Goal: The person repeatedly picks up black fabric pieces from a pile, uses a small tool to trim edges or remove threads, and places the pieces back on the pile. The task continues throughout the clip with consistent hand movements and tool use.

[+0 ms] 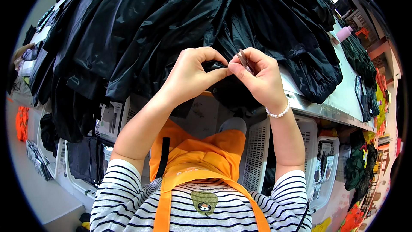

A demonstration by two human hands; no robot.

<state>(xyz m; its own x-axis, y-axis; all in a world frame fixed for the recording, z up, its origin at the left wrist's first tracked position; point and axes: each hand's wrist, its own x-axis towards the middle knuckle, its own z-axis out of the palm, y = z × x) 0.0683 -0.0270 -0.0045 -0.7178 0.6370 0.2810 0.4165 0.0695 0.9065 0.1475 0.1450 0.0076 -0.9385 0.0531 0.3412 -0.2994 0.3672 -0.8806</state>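
A large heap of shiny black fabric garments (171, 21) spreads over the table in front of me. My left hand (193, 71) pinches an edge of this black fabric between thumb and fingers. Right beside it, my right hand (259, 73) is closed round a small pair of metal thread snips (243, 58), whose narrow blades point up and away from me. The thumb and fingertip of that hand meet the left fingertips at the fabric edge. Whatever lies between the fingertips is too small to make out.
White plastic baskets (257, 154) stand under the table to the right, and another basket (77, 182) with dark packages is at the left. A pink bottle (343, 33) rests on the light tabletop (345, 96) at right. Orange fabric (22, 123) hangs at the far left.
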